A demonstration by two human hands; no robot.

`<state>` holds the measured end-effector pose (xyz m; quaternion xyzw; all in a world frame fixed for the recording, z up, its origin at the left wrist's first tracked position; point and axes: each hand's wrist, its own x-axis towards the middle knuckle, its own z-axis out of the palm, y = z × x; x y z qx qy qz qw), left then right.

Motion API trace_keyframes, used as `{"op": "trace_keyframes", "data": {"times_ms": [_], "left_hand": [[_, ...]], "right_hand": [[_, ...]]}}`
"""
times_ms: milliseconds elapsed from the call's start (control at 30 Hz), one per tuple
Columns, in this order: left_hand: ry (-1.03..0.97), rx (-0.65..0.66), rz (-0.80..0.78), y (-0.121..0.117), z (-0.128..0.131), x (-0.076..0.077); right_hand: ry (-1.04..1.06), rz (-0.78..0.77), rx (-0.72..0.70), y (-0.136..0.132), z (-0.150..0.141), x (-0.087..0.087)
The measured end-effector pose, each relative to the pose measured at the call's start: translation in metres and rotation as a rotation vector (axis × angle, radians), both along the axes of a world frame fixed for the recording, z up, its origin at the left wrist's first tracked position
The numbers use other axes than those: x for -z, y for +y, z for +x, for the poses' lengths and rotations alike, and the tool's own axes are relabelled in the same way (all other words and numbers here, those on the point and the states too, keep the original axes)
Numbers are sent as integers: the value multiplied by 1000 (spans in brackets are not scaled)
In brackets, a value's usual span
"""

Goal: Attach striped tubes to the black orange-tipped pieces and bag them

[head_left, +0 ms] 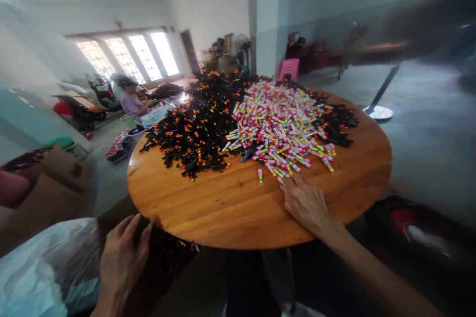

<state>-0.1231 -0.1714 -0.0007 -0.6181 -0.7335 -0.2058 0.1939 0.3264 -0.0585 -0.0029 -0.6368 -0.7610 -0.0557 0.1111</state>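
My right hand (305,205) reaches to the near edge of a pile of small pink-and-white printed tubes (275,124) with yellow-green ends. Its fingertips are drawn together on one small tube (281,180) at the pile's front; the exact grip is partly hidden. Another loose tube (261,176) lies on the wood a little to the left. Beside the printed tubes is a heap of black pieces with orange and yellow tips (201,124). My left hand (125,245) hangs off the table's left front edge, fingers apart and holding nothing visible, above a dark box with small pieces inside.
Both piles lie on a round wooden table (223,208). A pale plastic bag (48,267) is at lower left, near cardboard boxes (55,198). Another person (132,99) sits by the windows. A pink stool (289,68) stands behind the table.
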Motion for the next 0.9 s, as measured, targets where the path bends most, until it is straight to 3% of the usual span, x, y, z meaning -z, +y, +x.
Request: {"op": "trace_keyframes", "data": {"times_ms": [167, 300, 433, 533, 667, 800, 900], "left_hand": [[-23, 417, -80, 77, 87, -9], [179, 442, -186, 148, 140, -21], [265, 487, -277, 193, 155, -23], [247, 539, -283, 208, 154, -25], [137, 544, -258, 212, 155, -38], [-167, 399, -163, 202, 159, -47], [-386, 293, -165, 186, 161, -39]], "right_hand": [[45, 8, 30, -7, -2, -7], [67, 20, 5, -5, 0, -2], [96, -3, -6, -2, 2, 2], [100, -34, 3, -1, 1, -1], [100, -54, -9, -1, 0, -6], [118, -42, -19, -2, 1, -4], [115, -34, -11, -3, 2, -2]]}}
